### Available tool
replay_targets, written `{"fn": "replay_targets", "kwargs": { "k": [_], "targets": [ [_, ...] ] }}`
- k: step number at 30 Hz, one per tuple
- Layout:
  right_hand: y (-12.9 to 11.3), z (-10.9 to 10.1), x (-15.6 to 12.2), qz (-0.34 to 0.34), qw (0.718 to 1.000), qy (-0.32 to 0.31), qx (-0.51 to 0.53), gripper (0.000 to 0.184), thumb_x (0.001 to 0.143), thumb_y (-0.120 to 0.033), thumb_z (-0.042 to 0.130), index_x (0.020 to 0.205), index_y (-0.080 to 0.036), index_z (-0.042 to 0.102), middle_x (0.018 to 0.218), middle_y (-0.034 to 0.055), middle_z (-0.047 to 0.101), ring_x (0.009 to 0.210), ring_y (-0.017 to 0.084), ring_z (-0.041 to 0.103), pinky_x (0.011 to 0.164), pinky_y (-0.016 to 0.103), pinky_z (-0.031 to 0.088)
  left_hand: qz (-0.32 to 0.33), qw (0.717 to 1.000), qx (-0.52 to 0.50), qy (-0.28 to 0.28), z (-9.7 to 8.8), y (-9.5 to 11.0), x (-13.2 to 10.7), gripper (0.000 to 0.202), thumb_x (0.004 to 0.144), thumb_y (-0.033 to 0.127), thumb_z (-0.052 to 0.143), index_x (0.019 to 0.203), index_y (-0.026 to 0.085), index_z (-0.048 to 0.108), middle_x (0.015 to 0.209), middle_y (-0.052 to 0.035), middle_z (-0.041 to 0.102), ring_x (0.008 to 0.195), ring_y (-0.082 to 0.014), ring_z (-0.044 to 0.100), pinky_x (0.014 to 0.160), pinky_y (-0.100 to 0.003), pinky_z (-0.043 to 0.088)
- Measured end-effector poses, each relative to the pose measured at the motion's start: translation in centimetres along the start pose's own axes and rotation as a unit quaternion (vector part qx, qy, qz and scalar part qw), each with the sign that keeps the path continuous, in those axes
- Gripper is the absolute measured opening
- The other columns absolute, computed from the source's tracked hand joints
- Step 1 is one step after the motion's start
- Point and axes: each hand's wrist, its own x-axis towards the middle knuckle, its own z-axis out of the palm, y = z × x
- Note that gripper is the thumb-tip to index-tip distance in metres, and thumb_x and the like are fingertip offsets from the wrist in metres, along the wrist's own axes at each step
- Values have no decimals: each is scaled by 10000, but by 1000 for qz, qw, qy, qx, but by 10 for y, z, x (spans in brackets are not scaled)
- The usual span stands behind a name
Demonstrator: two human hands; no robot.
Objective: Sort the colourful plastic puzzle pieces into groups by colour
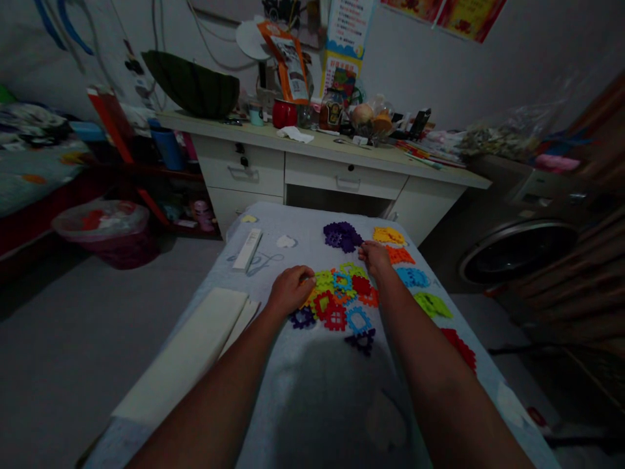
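**A:** The table (pixel 312 404) is cloth-covered. The red tile (pixel 459 348), lower right, lies near its edge, and the right forearm could sweep it off.

**B:** The tile pile (pixel 342 299) sits centre frame. The left hand (pixel 290 290) has its grip curled on the yellow edge. The right hand (pixel 375 257) is at the top, grip unclear. Pulling may drag neighbouring tiles.

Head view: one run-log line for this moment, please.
left hand: curled at left edge of mixed tile pile | right hand: at pile's far edge, beside orange stack | grip: unclear both | surface: cloth-covered table
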Motion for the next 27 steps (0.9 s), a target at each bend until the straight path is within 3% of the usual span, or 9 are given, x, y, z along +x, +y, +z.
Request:
{"fn": "replay_targets", "kwargs": {
  "k": [6,9,13,16,18,20,23,25,27],
  "targets": [
    [0,-18,-33,-2,999,-35,-6,225,649,-83,586,854,-172,556,607,-48,560,502,84,530,434,171,403,4,1000,-7,-5,1,-2,0,212,821,359,539,893,214,675,867,-37,706,830,-204,642,746,-310,490],
    [-1,-30,-55,-49,995,-63,-65,209,641,-151,611,849,-173,599,700,-17,610,586,95,557,506,190,430,-1,1000,-11,-8,1,-3,0,231,812,371,545,908,211,680,887,-36,711,834,-202,646,750,-308,494],
    [-6,-46,-82,-163,963,-90,-193,231,660,-246,620,882,-184,645,889,16,664,750,138,586,657,255,472,-7,1000,-16,-16,0,-3,0,259,795,387,548,915,201,682,902,-45,716,851,-210,651,743,-308,499],
    [-14,-57,-103,-190,932,-146,-272,208,704,-264,579,888,-182,631,826,10,651,727,148,572,680,275,458,-2,1000,-25,-16,0,-4,0,273,785,401,550,918,201,680,896,-44,715,854,-214,652,744,-311,503],
    [-19,-66,-119,-185,892,-223,-346,148,733,-265,566,849,-186,609,739,-6,615,675,145,548,642,265,429,3,999,-33,-16,0,-5,-1,283,783,411,548,923,202,678,893,-43,712,849,-215,652,743,-312,504],
    [-23,-75,-137,-191,822,-307,-439,107,734,-275,605,797,-190,590,723,-12,585,666,141,520,620,255,392,8,999,-36,-17,0,-6,-1,289,785,418,546,923,199,675,889,-44,709,844,-215,650,740,-313,502],
    [-23,-86,-165,-203,717,-370,-555,276,665,-331,740,855,-192,597,872,14,589,765,161,521,665,262,382,8,999,-38,-20,0,-6,-1,296,792,432,545,918,195,671,882,-42,701,835,-213,646,737,-312,496],
    [-20,-89,-180,-195,687,-365,-597,454,610,-383,804,967,-194,597,1004,51,579,866,197,534,724,285,399,5,999,-51,-16,-1,-4,-1,309,808,450,529,909,193,668,878,-37,696,827,-208,643,747,-311,492],
    [-16,-89,-190,-189,679,-351,-617,572,582,-398,829,1055,-191,583,1104,87,550,960,235,532,785,311,413,4,998,-68,-10,-2,-1,-2,337,835,476,496,897,193,666,869,-32,692,827,-205,640,763,-313,487]
  ]
}}
